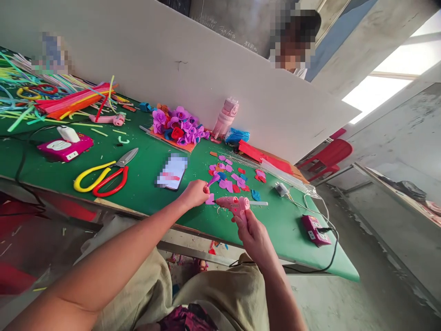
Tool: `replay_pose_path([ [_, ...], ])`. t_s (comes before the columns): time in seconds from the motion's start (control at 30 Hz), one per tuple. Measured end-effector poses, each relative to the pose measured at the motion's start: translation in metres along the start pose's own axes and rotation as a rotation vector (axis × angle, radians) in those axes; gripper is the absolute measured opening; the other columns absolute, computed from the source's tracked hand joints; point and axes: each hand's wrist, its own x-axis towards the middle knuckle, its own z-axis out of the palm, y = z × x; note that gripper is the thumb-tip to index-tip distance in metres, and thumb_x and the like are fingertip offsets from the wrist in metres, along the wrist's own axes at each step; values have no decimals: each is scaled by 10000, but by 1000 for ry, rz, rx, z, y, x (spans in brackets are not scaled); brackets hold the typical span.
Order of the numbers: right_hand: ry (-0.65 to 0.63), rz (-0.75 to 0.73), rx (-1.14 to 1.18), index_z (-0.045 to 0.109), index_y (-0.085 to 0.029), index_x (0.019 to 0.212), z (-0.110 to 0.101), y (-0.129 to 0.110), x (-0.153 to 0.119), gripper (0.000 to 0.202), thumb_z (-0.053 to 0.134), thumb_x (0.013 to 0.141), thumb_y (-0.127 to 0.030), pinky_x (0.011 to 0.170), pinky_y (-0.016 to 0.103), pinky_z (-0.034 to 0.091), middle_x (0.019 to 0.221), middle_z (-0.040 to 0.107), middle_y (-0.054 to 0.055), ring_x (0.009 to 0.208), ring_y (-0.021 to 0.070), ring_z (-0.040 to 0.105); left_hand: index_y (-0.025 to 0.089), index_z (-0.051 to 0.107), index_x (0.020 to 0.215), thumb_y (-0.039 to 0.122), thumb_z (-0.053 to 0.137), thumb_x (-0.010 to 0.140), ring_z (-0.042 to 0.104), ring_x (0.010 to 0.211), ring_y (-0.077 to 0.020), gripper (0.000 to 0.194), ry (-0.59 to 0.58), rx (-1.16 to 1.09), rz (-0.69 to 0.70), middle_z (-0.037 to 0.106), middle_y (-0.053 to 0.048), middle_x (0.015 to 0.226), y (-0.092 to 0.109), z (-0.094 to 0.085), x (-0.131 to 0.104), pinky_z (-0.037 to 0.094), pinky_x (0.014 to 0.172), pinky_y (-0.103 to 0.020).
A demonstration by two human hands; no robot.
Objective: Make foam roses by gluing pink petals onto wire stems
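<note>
My left hand [195,194] is closed on a small purple piece [213,179] that points up and to the right. Wrapped round the handle of a pink glue gun [230,202] are the fingers of my right hand [252,232]. The gun's dark nozzle points left, beside a flat purple petal [210,199] at my left hand, and a clear glue stick [259,203] protrudes from its back. Loose petals in purple, red and blue [226,185] lie just beyond the gun. Further back, finished purple and red flowers [177,134] are heaped on an orange sheet.
On the green table [144,202] are scissors [103,177], a phone [172,171], two power blocks [65,147] [315,230] with cables, a second glue gun [110,119], a pink bottle [225,118] and coloured strips [74,101]. A person [299,41] is behind the white partition [193,69].
</note>
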Motion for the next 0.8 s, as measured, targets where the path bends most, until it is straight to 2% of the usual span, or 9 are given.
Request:
replay_pose_path([
  [0.27, -34, 4, -21, 480, -209, 830, 1, -6, 3, 274, 344, 893, -437, 491, 229, 341, 572, 518, -15, 500, 132, 456, 176, 545, 533, 72, 562, 590, 476, 505, -115, 120, -9, 30, 16, 540, 22, 507, -2, 1, 2, 305, 511, -240],
  [0.43, -19, -30, -36, 470, -212, 849, 3, -6, 3, 233, 342, 890, -403, 511, 237, 364, 682, 598, 16, 529, 137, 481, 174, 556, 547, 76, 560, 588, 471, 503, -113, 106, -22, 42, 26, 531, 25, 504, -2, 1, 2, 297, 503, -238],
  [0.57, -7, -66, -62, 492, -208, 943, 5, -5, 3, 246, 332, 898, -389, 568, 259, 398, 779, 642, 49, 611, 168, 543, 176, 546, 542, 75, 553, 593, 470, 505, -114, 113, -22, 53, 29, 514, 31, 499, -2, 1, 2, 297, 506, -236],
  [0.67, -8, -90, -71, 495, -203, 1004, 6, -5, 3, 264, 320, 909, -377, 618, 272, 411, 867, 657, 72, 698, 188, 575, 178, 545, 548, 76, 543, 603, 479, 516, -122, 116, -26, 59, 33, 518, 28, 508, -2, 0, 2, 304, 516, -238],
  [0.8, -16, -99, -81, 487, -199, 994, 6, -6, 3, 253, 317, 915, -368, 639, 275, 410, 880, 653, 74, 747, 195, 581, 178, 544, 553, 76, 525, 611, 477, 517, -124, 119, -29, 69, 38, 516, 23, 506, -2, 0, 3, 301, 517, -238],
])
